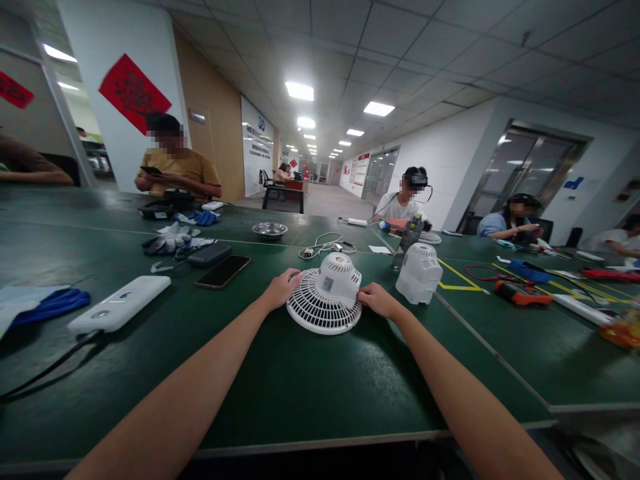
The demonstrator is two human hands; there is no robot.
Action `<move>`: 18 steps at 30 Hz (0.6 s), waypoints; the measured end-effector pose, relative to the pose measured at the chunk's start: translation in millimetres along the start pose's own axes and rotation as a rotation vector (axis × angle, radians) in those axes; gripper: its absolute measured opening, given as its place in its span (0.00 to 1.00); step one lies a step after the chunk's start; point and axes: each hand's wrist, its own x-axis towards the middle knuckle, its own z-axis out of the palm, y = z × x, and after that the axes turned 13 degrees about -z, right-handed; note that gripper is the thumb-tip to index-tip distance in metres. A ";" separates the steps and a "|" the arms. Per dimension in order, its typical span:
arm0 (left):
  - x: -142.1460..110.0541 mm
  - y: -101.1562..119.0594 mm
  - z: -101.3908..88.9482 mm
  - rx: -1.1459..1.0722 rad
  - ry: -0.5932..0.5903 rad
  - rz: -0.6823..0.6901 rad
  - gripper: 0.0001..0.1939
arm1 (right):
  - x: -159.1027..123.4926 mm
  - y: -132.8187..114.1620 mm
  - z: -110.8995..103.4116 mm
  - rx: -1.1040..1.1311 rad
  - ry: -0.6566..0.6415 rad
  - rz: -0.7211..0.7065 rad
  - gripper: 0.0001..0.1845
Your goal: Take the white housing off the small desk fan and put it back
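A white fan head (pixel 316 312) lies grille-down on the green table in front of me, its rounded motor housing on top with a printed square label. On the left rim of the grille rests my left hand (pixel 283 291), its fingers closed around the edge. My right hand (pixel 379 299) is curled against the right side, where the housing meets the grille; its fingertips are partly hidden. Just right of the fan head stands a white plastic fan base (pixel 419 275), apart from both hands. A white cable (pixel 323 245) lies coiled behind the fan head.
To the left are a phone (pixel 223 273), a dark case (pixel 210 255), gloves (pixel 176 239) and a white power bank (pixel 123 305). A metal bowl (pixel 270 231) sits farther back. A bottle (pixel 407 241) stands behind the base; an orange multimeter (pixel 523 293) lies right. Several people sit around the table.
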 end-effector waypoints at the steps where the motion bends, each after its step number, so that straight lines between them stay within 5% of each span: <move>1: 0.2 0.0 0.1 -0.002 -0.003 0.001 0.27 | 0.1 0.1 0.1 0.000 0.001 -0.001 0.17; 18: -4.9 5.2 -1.7 -0.003 -0.031 -0.008 0.27 | -0.2 1.0 -1.3 -0.043 0.114 -0.003 0.15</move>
